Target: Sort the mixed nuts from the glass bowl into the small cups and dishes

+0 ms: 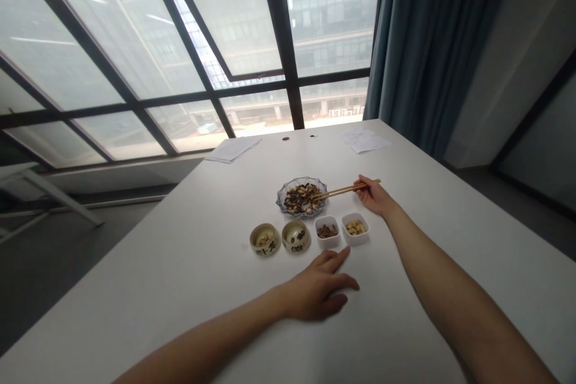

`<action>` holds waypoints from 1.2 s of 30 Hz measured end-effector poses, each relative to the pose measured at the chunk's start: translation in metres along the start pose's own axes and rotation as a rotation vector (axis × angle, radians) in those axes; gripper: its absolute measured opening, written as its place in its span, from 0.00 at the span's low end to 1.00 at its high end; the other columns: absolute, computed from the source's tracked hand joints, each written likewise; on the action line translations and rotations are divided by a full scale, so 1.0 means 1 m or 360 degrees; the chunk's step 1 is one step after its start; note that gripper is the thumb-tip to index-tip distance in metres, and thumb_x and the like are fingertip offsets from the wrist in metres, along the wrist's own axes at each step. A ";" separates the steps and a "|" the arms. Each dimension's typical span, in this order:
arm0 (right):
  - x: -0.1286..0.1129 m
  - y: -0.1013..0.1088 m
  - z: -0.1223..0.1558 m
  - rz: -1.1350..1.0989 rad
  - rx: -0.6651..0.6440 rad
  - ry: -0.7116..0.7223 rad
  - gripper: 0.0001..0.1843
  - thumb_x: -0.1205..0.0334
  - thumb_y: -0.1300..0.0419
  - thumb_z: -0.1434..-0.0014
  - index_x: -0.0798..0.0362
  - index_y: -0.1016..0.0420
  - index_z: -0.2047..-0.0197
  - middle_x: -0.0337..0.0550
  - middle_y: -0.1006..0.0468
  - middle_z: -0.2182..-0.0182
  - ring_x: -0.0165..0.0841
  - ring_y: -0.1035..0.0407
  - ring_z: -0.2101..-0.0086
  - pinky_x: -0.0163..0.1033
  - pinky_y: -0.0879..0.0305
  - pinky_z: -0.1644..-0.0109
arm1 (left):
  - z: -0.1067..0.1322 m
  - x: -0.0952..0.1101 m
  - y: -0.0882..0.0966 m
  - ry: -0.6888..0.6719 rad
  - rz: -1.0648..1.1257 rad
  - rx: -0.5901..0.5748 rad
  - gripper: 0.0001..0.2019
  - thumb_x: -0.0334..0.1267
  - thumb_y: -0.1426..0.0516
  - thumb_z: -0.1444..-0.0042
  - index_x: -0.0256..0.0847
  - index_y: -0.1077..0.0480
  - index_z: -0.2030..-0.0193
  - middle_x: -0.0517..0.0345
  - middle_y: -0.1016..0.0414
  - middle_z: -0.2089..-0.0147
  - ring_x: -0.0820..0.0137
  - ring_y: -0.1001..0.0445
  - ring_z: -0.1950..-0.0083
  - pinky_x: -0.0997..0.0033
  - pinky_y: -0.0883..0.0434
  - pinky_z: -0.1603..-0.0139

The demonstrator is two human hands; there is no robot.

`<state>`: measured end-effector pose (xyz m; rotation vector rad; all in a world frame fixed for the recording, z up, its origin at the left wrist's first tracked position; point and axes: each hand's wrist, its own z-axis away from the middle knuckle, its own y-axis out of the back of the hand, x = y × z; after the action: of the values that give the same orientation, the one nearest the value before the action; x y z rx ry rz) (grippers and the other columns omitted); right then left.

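Observation:
My right hand (pixel 371 194) grips a pair of wooden chopsticks (pixel 342 190). Their tips reach into a scalloped glass bowl (pixel 279 201) of mixed dark and pale nuts or seeds (pixel 300 197). My left hand (pixel 321 285) lies on the table, fingers spread, holding nothing. Its index fingertip is close to two small white square dishes. One white dish (pixel 327 245) has brown pieces (pixel 327 231) in it; the other white dish (pixel 357 240) has pale yellow pieces (pixel 355 227). Left of them stand two round beige bowls, one (pixel 265 248) with pale pieces, the other (pixel 297 246) with a few dark ones.
The white table (pixel 180 288) runs toward a large window (pixel 252 90). Papers (pixel 231 149) lie at its far left and more paper (pixel 365 141) at its far right. A small dark round object (pixel 285 138) sits near the far edge. A blue curtain (pixel 418 48) hangs at right.

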<state>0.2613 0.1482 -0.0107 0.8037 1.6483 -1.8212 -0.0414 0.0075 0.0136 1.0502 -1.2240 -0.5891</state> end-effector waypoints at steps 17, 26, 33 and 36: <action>0.000 -0.010 0.006 -0.0091 0.0139 -0.0048 0.17 0.69 0.36 0.33 0.54 0.23 0.75 0.39 0.19 0.81 0.27 0.25 0.82 0.24 0.28 0.80 | -0.022 0.021 -0.032 0.0239 -0.0164 0.0301 0.17 0.34 0.46 0.36 0.47 0.28 0.42 0.50 0.42 0.23 0.56 0.33 0.38 0.50 0.31 0.33; 0.000 -0.010 0.005 -0.0050 0.0130 -0.0038 0.16 0.67 0.34 0.34 0.53 0.24 0.75 0.38 0.20 0.81 0.26 0.25 0.83 0.23 0.28 0.81 | -0.019 0.026 -0.034 0.0333 -0.0229 0.0297 0.16 0.32 0.46 0.36 0.45 0.31 0.43 0.45 0.46 0.21 0.56 0.34 0.40 0.48 0.32 0.34; 0.001 -0.008 0.004 -0.0030 0.0133 -0.0021 0.17 0.67 0.35 0.33 0.54 0.24 0.75 0.38 0.19 0.81 0.26 0.25 0.83 0.24 0.28 0.80 | -0.017 0.032 -0.031 0.0371 -0.0246 0.0272 0.18 0.32 0.45 0.37 0.44 0.33 0.40 0.43 0.55 0.19 0.52 0.36 0.36 0.44 0.33 0.33; 0.002 -0.006 0.003 -0.0018 0.0126 0.0000 0.16 0.66 0.34 0.34 0.53 0.24 0.75 0.39 0.19 0.81 0.26 0.25 0.82 0.23 0.28 0.80 | -0.018 0.032 -0.029 0.0368 -0.0250 0.0257 0.19 0.33 0.45 0.37 0.44 0.34 0.40 0.42 0.57 0.19 0.50 0.37 0.35 0.42 0.34 0.33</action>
<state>0.2555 0.1457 -0.0080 0.8298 1.5918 -1.9045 -0.0107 -0.0262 0.0030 1.3212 -1.0042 -0.4792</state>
